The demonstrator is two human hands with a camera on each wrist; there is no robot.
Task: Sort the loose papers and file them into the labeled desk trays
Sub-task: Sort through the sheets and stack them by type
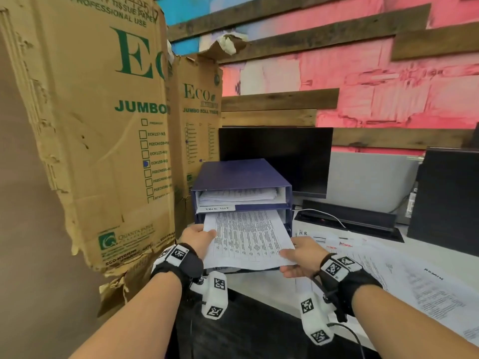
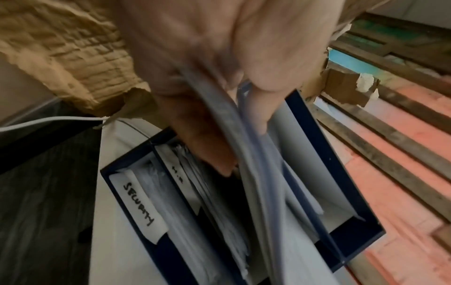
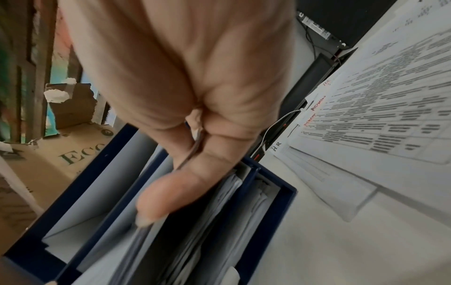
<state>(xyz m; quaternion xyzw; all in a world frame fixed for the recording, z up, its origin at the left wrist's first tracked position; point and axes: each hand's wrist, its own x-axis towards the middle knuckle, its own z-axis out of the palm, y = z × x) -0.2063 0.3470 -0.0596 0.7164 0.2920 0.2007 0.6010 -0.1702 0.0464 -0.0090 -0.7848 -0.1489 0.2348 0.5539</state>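
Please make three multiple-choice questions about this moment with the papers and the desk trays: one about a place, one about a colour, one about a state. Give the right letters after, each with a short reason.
1. Where is the far end of the printed sheets?
A. in the second compartment from the top
B. on top of the tray unit
C. flat on the desk

2. What colour is the tray unit?
A. red
B. dark blue
C. green

3. How are the sheets held?
A. by the left hand only
B. by the right hand only
C. by both hands

Answers:
1 A: the sheets enter the slot under the top compartment, just below its handwritten label.
2 B: its top and walls are dark blue.
3 C: the left hand pinches the left edge and the right hand the near right corner.
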